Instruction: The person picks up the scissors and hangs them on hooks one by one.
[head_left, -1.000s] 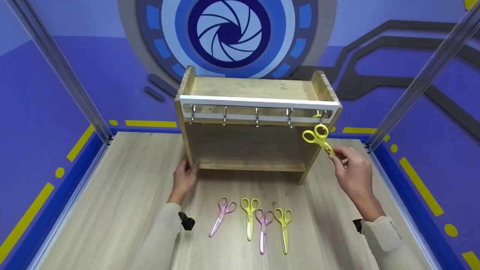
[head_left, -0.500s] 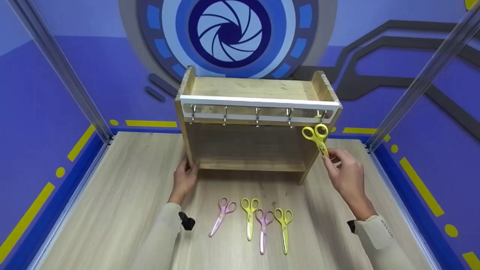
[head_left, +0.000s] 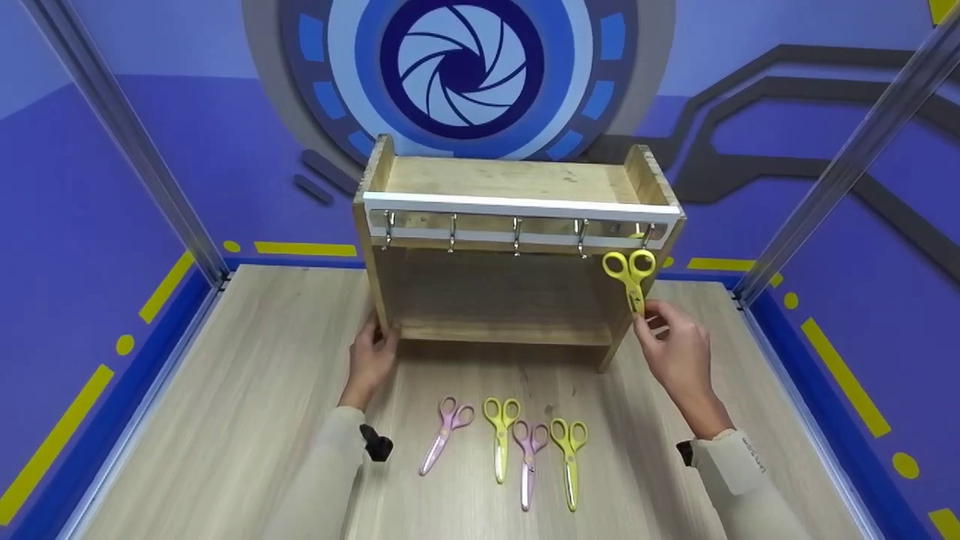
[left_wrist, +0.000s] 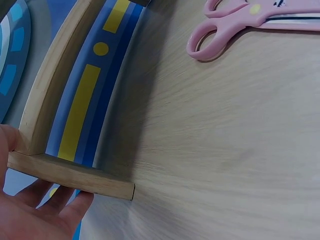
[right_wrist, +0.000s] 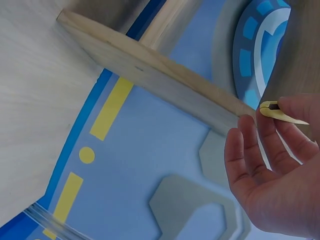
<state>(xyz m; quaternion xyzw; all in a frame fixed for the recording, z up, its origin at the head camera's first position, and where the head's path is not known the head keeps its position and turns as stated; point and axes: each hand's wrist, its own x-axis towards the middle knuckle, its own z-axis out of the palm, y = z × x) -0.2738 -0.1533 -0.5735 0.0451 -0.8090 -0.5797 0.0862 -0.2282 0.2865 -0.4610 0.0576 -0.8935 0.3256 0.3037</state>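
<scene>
A wooden rack (head_left: pixel 495 178) stands at the back with a white strip (head_left: pixel 480 202) of several metal hooks along its front. My right hand (head_left: pixel 681 356) pinches yellow scissors (head_left: pixel 634 283) by the blade end, finger loops upward. Those loops are just below the rightmost hook (head_left: pixel 649 232); whether they touch it I cannot tell. In the right wrist view only the blade tip (right_wrist: pixel 282 116) shows, between thumb and forefinger. My left hand (head_left: pixel 373 361) holds the rack's lower left side, thumb on one side of the board (left_wrist: pixel 75 176) and fingers on the other.
On the table before the rack lie pink scissors (head_left: pixel 445 435), yellow scissors (head_left: pixel 500 439), a second pink pair (head_left: pixel 528 461) and another yellow pair (head_left: pixel 571 461), blades toward me. Blue-purple walls (head_left: pixel 112 187) with metal corner posts (head_left: pixel 847 165) enclose the table.
My right hand has moved left with the yellow scissors, which have turned from slanted to nearly upright. The left hand stays on the rack. The scissors on the table have not moved.
</scene>
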